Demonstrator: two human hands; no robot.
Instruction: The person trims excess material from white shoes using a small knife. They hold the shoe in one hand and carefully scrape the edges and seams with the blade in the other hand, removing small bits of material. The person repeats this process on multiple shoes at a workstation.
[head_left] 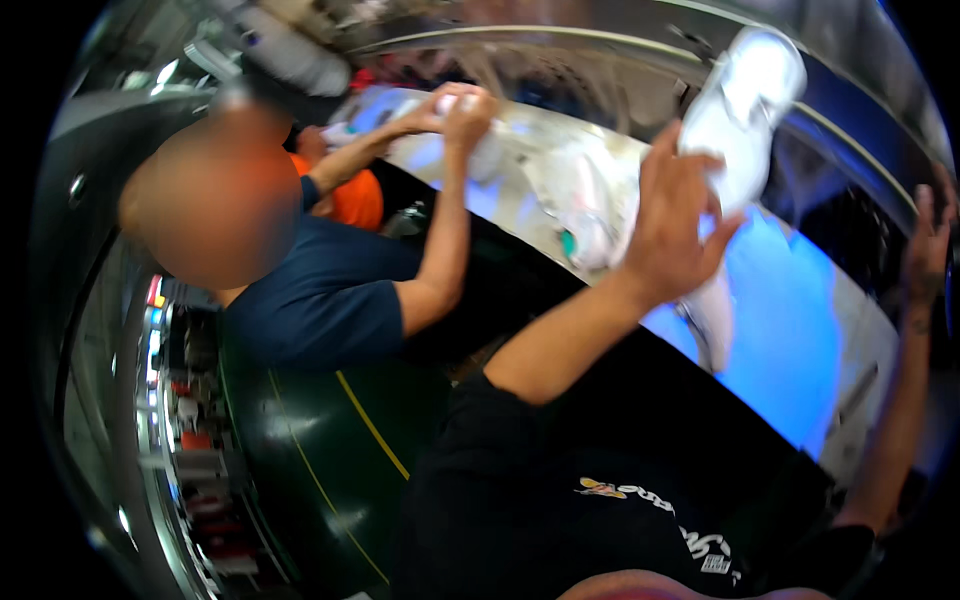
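Observation:
My left hand (675, 225) is raised over the bench, its fingers and thumb closed at the lower end of a white shoe sole (735, 150). The sole stands tilted, its far end up against the dark metal edge behind the bench; blur hides its finer details. At the far right my right hand (928, 245) is held up with its fingers apart and nothing in it. On the bench below my left hand lies a pale shoe (712, 315), partly covered by my wrist. Further left is another whitish shoe (585, 215) with a green patch.
The long pale bench (860, 330) runs diagonally, lit blue in places. A metal housing with a rail (560, 30) rises behind it. To my left a co-worker in a dark blue shirt (330, 290) holds a small white thing in both hands. Yellow lines (370, 425) mark the green floor.

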